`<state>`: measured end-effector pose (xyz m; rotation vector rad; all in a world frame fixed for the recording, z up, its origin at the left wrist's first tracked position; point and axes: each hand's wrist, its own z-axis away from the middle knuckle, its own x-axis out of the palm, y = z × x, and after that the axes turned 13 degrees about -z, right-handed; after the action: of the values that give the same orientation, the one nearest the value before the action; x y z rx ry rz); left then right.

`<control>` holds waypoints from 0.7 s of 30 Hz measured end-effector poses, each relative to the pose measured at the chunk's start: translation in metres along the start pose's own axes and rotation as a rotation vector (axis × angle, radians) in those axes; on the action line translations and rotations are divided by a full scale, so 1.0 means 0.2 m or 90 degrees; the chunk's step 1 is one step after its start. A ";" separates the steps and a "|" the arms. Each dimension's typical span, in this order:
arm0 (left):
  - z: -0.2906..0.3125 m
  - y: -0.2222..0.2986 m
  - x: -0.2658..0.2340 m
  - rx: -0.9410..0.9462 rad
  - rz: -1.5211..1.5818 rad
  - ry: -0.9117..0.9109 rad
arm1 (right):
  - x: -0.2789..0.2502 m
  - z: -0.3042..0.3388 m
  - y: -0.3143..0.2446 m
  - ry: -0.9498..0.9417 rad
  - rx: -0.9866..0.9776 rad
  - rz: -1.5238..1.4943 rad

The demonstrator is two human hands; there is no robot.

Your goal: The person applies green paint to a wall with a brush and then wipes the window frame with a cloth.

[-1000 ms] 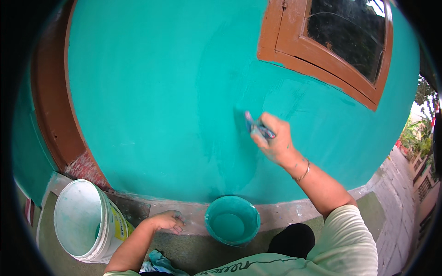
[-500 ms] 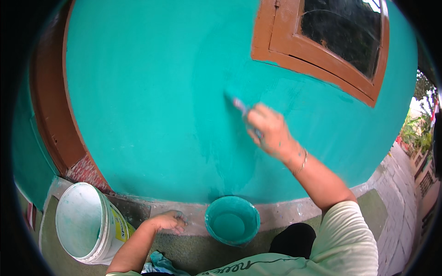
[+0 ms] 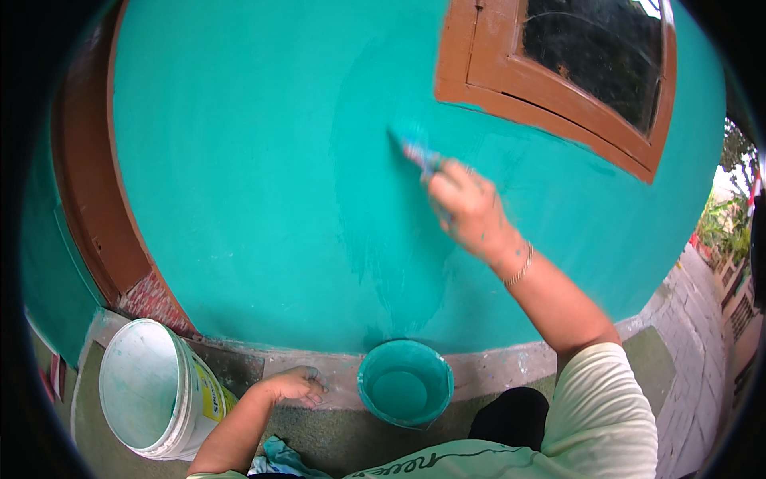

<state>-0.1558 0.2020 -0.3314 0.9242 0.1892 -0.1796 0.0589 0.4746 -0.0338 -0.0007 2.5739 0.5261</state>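
My right hand (image 3: 467, 203) grips a paintbrush (image 3: 416, 153), its handle in the closed fingers. Its bristle end, turquoise and slightly blurred, is against the turquoise wall (image 3: 239, 176), left of and below the window. Darker, wet-looking paint surrounds the brush and runs down below it. Low on the left, my left hand (image 3: 299, 385) is held over the ledge at the wall's foot, fingers loosely bent and apart, with nothing seen in them. To its right stands a small turquoise bucket (image 3: 437, 375) with turquoise paint in the bottom.
A large white bucket (image 3: 185, 431), stained turquoise inside, stands beside my left forearm. Near that arm lies a turquoise-and-white cloth (image 3: 283, 457). The brown window frame (image 3: 550, 120) borders the wall at upper right, and a brown door frame (image 3: 84, 184) stands at far left.
My right hand and the brush have moved a little up the wall. The left hand and both buckets have stayed in place.
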 end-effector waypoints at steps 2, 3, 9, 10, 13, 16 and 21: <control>-0.02 -0.03 -0.01 0.010 0.004 -0.004 | 0.01 0.05 -0.11 -0.059 0.036 -0.093; -0.02 -0.05 -0.02 0.011 -0.006 -0.007 | 0.01 0.04 -0.14 -0.088 0.053 -0.139; -0.01 -0.06 -0.03 -0.005 0.011 0.013 | -0.15 -0.53 0.06 0.155 -0.168 -0.003; -0.01 -0.04 -0.02 -0.002 0.006 0.016 | -0.17 -0.64 0.12 0.169 -0.156 0.003; -0.07 -0.02 -0.04 0.025 -0.025 0.001 | -0.13 -0.79 0.24 0.177 -0.182 0.074; -0.02 -0.02 -0.04 0.021 -0.028 0.016 | 0.16 -0.60 0.19 0.068 -0.220 0.126; 0.01 -0.05 -0.06 0.038 -0.015 0.025 | 0.44 0.20 -0.35 -0.314 -0.228 0.031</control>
<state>-0.1692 0.1950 -0.3344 0.9850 0.2314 -0.1894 0.0083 0.4335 -0.1348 0.0605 1.9808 0.8779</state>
